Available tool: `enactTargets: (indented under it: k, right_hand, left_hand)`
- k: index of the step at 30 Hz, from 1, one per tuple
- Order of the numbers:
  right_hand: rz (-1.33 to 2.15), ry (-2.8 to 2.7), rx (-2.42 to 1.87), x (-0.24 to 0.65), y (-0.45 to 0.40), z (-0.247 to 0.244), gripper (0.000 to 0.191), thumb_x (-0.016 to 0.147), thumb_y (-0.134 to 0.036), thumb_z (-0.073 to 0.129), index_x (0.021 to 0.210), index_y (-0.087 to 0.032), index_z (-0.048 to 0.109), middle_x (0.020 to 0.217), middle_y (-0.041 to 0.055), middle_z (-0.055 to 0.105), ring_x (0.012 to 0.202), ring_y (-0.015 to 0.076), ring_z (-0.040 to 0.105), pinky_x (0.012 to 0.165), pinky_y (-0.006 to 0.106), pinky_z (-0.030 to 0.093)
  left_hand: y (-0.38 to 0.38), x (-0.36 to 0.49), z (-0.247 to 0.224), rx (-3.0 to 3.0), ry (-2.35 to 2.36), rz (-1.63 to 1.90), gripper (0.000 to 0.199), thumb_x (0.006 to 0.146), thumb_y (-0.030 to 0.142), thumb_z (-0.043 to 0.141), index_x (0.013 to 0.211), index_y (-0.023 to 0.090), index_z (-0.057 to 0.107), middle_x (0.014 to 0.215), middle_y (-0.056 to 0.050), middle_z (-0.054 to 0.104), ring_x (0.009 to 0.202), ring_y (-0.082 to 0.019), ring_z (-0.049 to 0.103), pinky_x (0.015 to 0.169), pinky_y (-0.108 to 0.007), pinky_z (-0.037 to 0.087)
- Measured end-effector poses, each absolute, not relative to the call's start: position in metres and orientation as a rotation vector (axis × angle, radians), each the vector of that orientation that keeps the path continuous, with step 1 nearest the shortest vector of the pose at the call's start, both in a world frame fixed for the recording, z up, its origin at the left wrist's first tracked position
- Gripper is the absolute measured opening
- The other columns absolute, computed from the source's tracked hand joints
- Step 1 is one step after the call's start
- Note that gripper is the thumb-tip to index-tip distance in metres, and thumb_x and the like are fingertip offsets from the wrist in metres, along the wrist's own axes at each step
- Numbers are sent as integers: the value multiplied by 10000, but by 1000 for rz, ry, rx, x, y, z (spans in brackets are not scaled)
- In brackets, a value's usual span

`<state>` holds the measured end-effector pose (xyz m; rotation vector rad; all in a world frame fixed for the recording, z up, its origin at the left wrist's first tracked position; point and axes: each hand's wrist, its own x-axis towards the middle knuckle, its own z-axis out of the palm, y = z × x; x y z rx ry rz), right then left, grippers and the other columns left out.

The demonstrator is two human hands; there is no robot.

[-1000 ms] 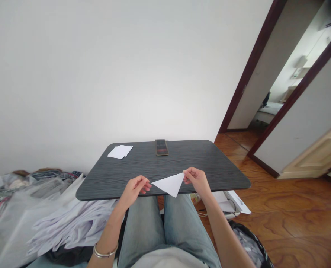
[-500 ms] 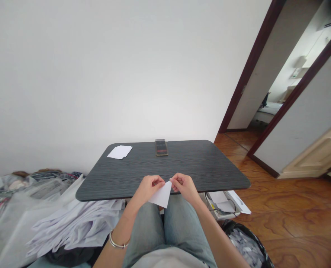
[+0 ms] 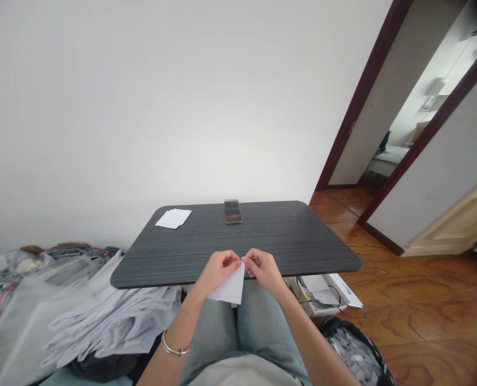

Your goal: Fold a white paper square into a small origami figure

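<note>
A white sheet of paper (image 3: 229,287) hangs over my lap at the front edge of the dark table (image 3: 206,241). My left hand (image 3: 221,266) pinches it along its upper edge, thumb and fingers closed. The fingertips of my right hand (image 3: 259,266) are pinched at the paper's upper right corner, almost touching the left fingertips. On the table's far left lies a small stack of white paper sheets (image 3: 173,218). A dark, flat, phone-like object with a stand (image 3: 233,212) sits at the back middle.
Crumpled white sheets (image 3: 113,321) and plastic-wrapped fabric lie left of the table. Under its right side stands a white box (image 3: 321,295) with papers and cables. A black bag (image 3: 355,351) of paper scraps sits on the wooden floor (image 3: 423,311). A doorway opens at right.
The paper has turned slightly, its lower part now further left and lower. My hands have drawn a little closer together, with both still pinching the paper's upper edge.
</note>
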<state>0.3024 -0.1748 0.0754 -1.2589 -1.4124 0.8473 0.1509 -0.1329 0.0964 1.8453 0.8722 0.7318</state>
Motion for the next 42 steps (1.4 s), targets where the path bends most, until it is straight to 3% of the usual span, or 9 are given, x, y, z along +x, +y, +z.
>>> enactTargets:
  k: [11,18,25,33,42]
  right_hand:
    - [829,-1345,-1297,323,-173,77,231,763,-365,537,623,-183,517,505,-25,536,418,92,486,423,195,442]
    - [829,-1297,-1275,335,-171,75,279,740,-428,560,614,-181,528,497,-25,535,419,95,487,410,198,427]
    - [799,-1196,-1258,350,-172,78,319,719,-465,587,604,-175,524,485,-30,518,408,84,463,393,189,398]
    - [896,-1264,-1233,330,-174,81,307,725,-459,579,609,-182,515,493,-31,532,401,85,472,405,197,420]
    - [969,-1311,-1214,314,-175,79,237,738,-379,581,621,-181,522,503,-35,529,418,88,479,418,194,427]
  left_hand:
    - [-135,121,88,1767,940,634,254,728,357,556,683,111,605,572,1,547,512,-98,444,480,-202,292]
    - [-134,101,82,1750,935,653,249,735,359,561,683,121,612,589,-4,580,550,-114,488,536,-215,338]
    - [-129,81,81,1676,983,730,262,757,383,541,729,133,615,723,-56,652,656,-146,552,604,-236,392]
    - [-133,118,94,1931,967,830,270,738,334,573,938,175,660,925,-70,665,850,-203,570,713,-277,408]
    - [-136,155,101,1915,996,729,249,748,339,535,715,122,652,656,-34,634,565,-127,502,529,-230,341]
